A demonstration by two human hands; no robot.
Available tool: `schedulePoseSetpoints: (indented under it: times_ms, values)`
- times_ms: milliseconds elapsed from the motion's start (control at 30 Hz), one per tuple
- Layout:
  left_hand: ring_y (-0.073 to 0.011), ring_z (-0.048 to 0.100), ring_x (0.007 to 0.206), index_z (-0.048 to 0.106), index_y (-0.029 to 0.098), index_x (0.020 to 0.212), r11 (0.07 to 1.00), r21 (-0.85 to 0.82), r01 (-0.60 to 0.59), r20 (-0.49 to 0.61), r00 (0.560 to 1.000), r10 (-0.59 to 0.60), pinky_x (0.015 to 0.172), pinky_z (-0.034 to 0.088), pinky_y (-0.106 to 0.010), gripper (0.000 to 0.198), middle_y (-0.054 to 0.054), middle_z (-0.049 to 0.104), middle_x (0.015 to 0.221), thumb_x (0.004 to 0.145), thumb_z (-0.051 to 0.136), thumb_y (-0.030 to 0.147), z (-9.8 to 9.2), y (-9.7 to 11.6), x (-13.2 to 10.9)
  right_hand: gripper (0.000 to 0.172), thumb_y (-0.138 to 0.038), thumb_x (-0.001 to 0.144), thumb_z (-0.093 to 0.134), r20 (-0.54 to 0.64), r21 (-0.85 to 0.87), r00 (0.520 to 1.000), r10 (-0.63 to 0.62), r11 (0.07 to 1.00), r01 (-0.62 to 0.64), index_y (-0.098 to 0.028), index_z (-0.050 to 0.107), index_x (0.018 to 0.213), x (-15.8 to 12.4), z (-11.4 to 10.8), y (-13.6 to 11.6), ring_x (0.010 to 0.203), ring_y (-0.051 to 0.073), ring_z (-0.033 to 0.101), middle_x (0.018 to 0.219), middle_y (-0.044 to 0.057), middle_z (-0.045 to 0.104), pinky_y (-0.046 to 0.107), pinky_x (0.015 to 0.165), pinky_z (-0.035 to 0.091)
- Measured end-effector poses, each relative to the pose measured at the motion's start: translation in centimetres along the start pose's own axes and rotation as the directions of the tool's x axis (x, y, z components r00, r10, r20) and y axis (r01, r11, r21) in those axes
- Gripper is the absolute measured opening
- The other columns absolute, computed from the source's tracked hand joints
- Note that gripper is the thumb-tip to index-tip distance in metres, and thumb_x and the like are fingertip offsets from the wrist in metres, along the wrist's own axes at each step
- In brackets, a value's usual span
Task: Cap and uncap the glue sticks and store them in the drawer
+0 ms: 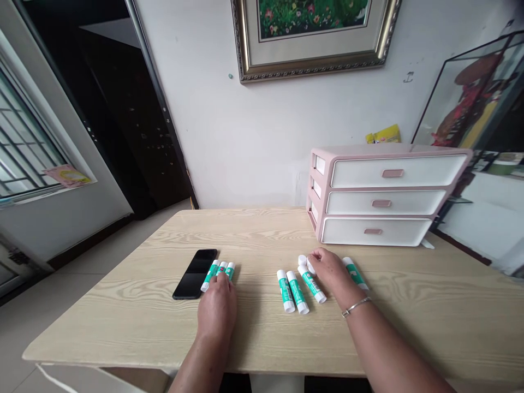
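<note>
Worktop (pixel 266 229) glue sticks (pixel 298 293) seem mid-arranging — left hand (pixel 218 305) at three, right hand (pixel 331 268) at caps (pixel 302 259), grips unclear — likely needing gentle pinching next.

Window (pixel 20 136): pale daylight from the left
Doorway (pixel 114 109): nearly black
Surface (pixel 254 234): evenly lit, soft shadow beside the left hand (pixel 218 305)
Glass case (pixel 466 103): stretched, blurry

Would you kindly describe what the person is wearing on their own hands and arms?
Both the left hand and the right hand are ungloved, and the forearms in view show no sleeves. A slim, silver-coloured bracelet circles the right wrist; no band or watch shows on the left one.
</note>
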State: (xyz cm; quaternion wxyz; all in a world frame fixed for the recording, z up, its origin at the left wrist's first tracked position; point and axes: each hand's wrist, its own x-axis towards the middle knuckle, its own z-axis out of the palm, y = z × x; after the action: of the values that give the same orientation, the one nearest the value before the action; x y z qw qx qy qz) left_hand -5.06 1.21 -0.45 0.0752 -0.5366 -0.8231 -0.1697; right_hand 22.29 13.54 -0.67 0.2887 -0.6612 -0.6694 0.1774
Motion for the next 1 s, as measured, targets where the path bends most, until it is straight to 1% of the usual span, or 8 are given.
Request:
schedulePoseSetpoints:
  times_ms: [167, 333, 400, 533, 800, 867, 933, 1000]
  values:
    - [-0.0243, 0.072, 0.077, 0.068, 0.017, 0.103, 1.000, -0.027, 0.016, 0.017, 1.000, -0.016, 0.056, 0.044, -0.029, 0.022, -0.013, 0.073, 0.102, 0.095, 0.048, 0.025, -1.8, 0.6, -0.7, 0.024, -0.028, 0.092, 0.049, -0.112, -0.049, 0.994, 0.009, 0.999, -0.015, -0.020, 0.072, 0.092, -0.6, -1.7, -1.5, 0.086, 0.019, 0.066, 0.094, 0.007, 0.075, 0.026, 0.072, 0.041]
    - [-0.0221, 0.069, 0.070, 0.066, 0.021, 0.087, 0.995, -0.098, -0.037, -0.006, 0.999, 0.036, 0.053, 0.039, -0.028, 0.020, -0.009, 0.073, 0.095, 0.094, 0.051, 0.032, -0.7, -0.3, -0.8, 0.028, -0.026, 0.091, 0.048, -0.324, -0.239, 0.945, 0.043, 0.963, -0.126, -0.019, 0.072, 0.105, -0.3, -3.8, 0.6, 0.101, 0.025, 0.064, 0.103, 0.012, 0.073, 0.031, 0.085, 0.042]
    - [-0.0215, 0.069, 0.073, 0.065, 0.022, 0.083, 0.984, -0.153, -0.090, -0.044, 0.996, 0.084, 0.056, 0.041, -0.028, 0.020, -0.007, 0.073, 0.093, 0.093, 0.052, 0.033, 0.2, -0.7, -0.8, 0.031, -0.025, 0.088, 0.052, -0.307, -0.298, 0.946, 0.106, 0.933, -0.202, -0.017, 0.071, 0.111, -0.2, -4.3, 1.8, 0.109, 0.029, 0.061, 0.107, 0.016, 0.071, 0.036, 0.091, 0.042]
    - [-0.0211, 0.069, 0.075, 0.065, 0.023, 0.081, 0.969, -0.206, -0.136, -0.085, 0.989, 0.120, 0.060, 0.044, -0.028, 0.021, -0.005, 0.073, 0.093, 0.094, 0.050, 0.033, 1.0, -1.2, -0.8, 0.036, -0.022, 0.085, 0.053, -0.142, -0.302, 0.965, 0.222, 0.918, -0.256, -0.015, 0.068, 0.116, -0.4, -4.5, 3.1, 0.112, 0.036, 0.061, 0.115, 0.022, 0.066, 0.043, 0.088, 0.045]
    - [-0.0214, 0.069, 0.077, 0.066, 0.024, 0.081, 0.958, -0.228, -0.173, -0.048, 0.985, 0.166, 0.063, 0.046, -0.029, 0.022, -0.007, 0.072, 0.098, 0.094, 0.049, 0.031, 0.8, -0.9, -1.0, 0.040, -0.015, 0.077, 0.062, -0.097, -0.216, 0.981, 0.167, 0.959, -0.185, -0.017, 0.066, 0.117, -0.5, -4.0, 2.5, 0.102, 0.029, 0.066, 0.108, 0.018, 0.068, 0.033, 0.079, 0.047]
    - [-0.0204, 0.068, 0.074, 0.066, 0.024, 0.081, 0.945, -0.273, -0.178, -0.047, 0.984, 0.172, 0.063, 0.047, -0.029, 0.023, -0.006, 0.072, 0.097, 0.094, 0.049, 0.032, 0.8, -0.9, -1.1, 0.039, -0.019, 0.078, 0.063, -0.108, -0.080, 0.984, 0.140, 0.986, -0.149, -0.019, 0.065, 0.117, -0.4, -4.1, 1.8, 0.098, 0.026, 0.066, 0.105, 0.014, 0.069, 0.032, 0.078, 0.049]
    - [-0.0182, 0.066, 0.069, 0.066, 0.025, 0.083, 0.912, -0.358, -0.199, -0.052, 0.980, 0.193, 0.063, 0.047, -0.029, 0.023, -0.005, 0.071, 0.098, 0.094, 0.049, 0.035, 1.0, -0.9, -1.3, 0.037, -0.024, 0.080, 0.063, -0.095, 0.219, 0.991, 0.092, 0.973, -0.069, -0.020, 0.064, 0.117, -0.5, -4.0, 0.8, 0.092, 0.023, 0.066, 0.099, 0.009, 0.069, 0.031, 0.076, 0.051]
    - [-0.0164, 0.063, 0.065, 0.065, 0.025, 0.086, 0.853, -0.469, -0.230, -0.044, 0.971, 0.237, 0.064, 0.048, -0.029, 0.025, -0.004, 0.071, 0.096, 0.096, 0.047, 0.038, 1.0, -0.6, -1.5, 0.039, -0.029, 0.079, 0.066, -0.041, 0.576, 0.999, -0.014, 0.817, 0.035, -0.020, 0.063, 0.116, -0.9, -3.6, -0.4, 0.086, 0.021, 0.066, 0.093, 0.006, 0.069, 0.031, 0.074, 0.053]
